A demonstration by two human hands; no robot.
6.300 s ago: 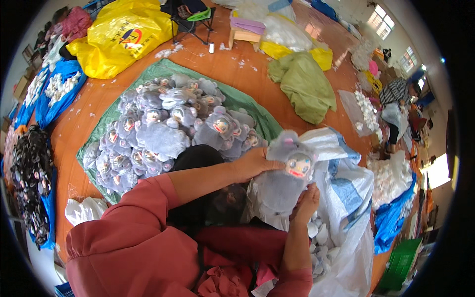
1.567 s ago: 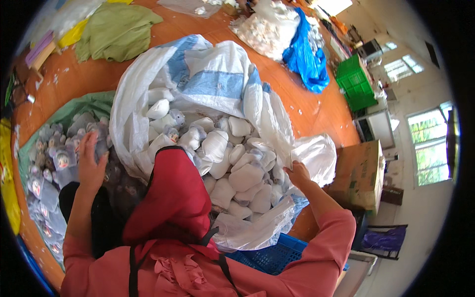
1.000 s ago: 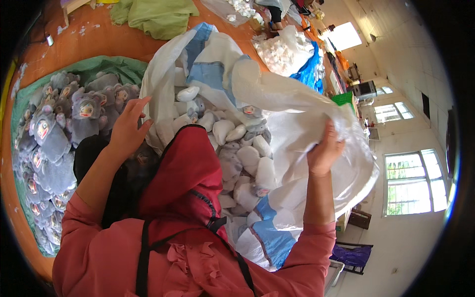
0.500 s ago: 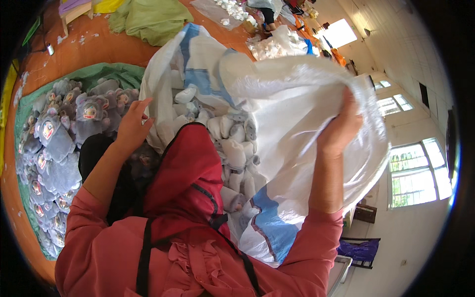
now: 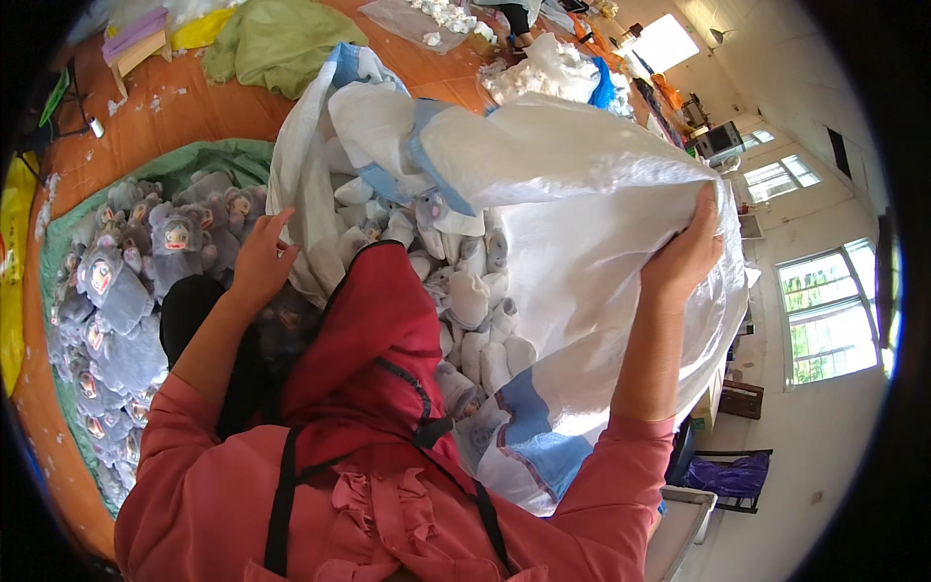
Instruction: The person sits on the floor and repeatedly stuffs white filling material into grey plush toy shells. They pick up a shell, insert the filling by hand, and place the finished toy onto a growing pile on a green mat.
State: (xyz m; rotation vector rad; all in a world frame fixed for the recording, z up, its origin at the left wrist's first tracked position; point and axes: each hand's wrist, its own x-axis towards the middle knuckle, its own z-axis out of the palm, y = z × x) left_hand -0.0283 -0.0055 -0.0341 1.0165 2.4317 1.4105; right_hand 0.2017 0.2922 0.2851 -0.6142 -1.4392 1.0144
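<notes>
A person in a pink ruffled top sits between two loads of plush work, a white woven sack with blue bands in front and to the right, a heap of grey plush toys to the left. The right hand grasps the sack's raised wall near its rim, fingers curled on the fabric, so that the sack's pale inner side spreads wide to the left of the wrist. The left hand is empty, its fingers loosely bent and parted, just beside the sack's left edge; whether the fingertips touch the fabric cannot be told. The sack's mouth lies between the two hands, and inside it white and grey plush pieces sit piled, nearer the middle than either palm. A red apron with black straps rises in front of the mouth and covers part of the pile. To the left of the left hand, the toys, several with painted faces turned up, crowd a green sheet on the orange floor. An olive cloth lies beyond, well apart from both hands.
</notes>
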